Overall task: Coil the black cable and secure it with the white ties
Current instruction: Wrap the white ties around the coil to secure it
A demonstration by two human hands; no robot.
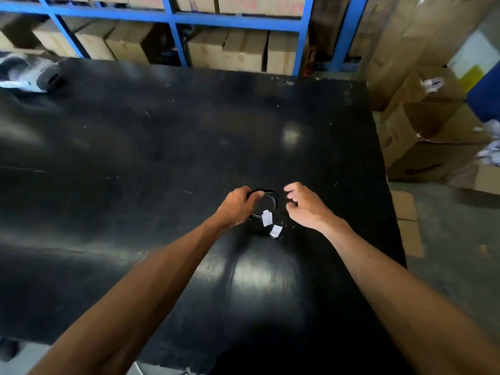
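The black cable is wound into a small round coil over the black table. My left hand grips the coil's left side. Two white ties show at the coil's near edge: one on the lower rim, the other just below it near the tabletop. My right hand hovers just right of the coil with fingers spread, apart from the cable and holding nothing.
Blue shelving with cardboard boxes stands behind the table. Open cartons sit on the floor at the right. A white and black bundle lies at the table's far left corner. The table's right edge runs close to my right arm.
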